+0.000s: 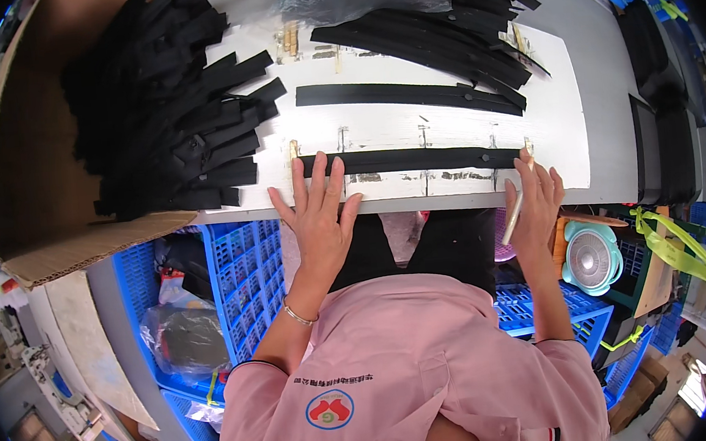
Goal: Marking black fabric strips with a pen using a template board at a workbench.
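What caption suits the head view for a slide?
Left hand flat on a black zipper on the white table; right hand at its other end.

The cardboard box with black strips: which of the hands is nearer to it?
Left. The left hand lies flat just right of the cardboard box; the right hand, holding a pale stick, is farther right.

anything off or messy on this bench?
Nothing damaged or spilled. The black strip under the left hand lies straight; the right hand holds a pale stick at its other end. The strip pile in the cardboard box is loosely heaped, ends fanning over the white board.
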